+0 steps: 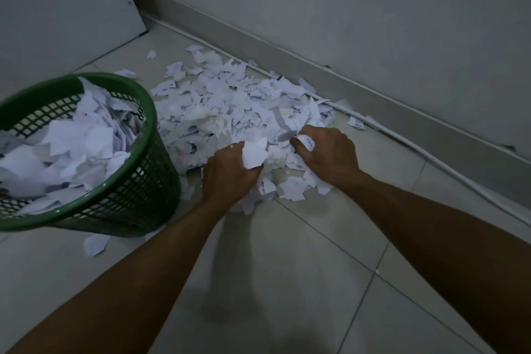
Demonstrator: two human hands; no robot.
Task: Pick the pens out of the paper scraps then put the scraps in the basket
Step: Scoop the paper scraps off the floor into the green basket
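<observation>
A wide pile of torn white paper scraps (230,100) lies on the tiled floor beside the wall. My left hand (227,178) is at the pile's near edge, fingers curled round a bunch of scraps. My right hand (327,152) is just to its right, also gripping scraps. To the left stands a green mesh basket (135,195), holding many scraps. A small green object (330,125) peeks out at the pile's right edge; I cannot tell whether it is a pen.
A white cable (402,141) runs along the skirting board behind the pile. A white panel (57,8) leans at the back left. A few loose scraps (96,244) lie on the floor in front of the basket.
</observation>
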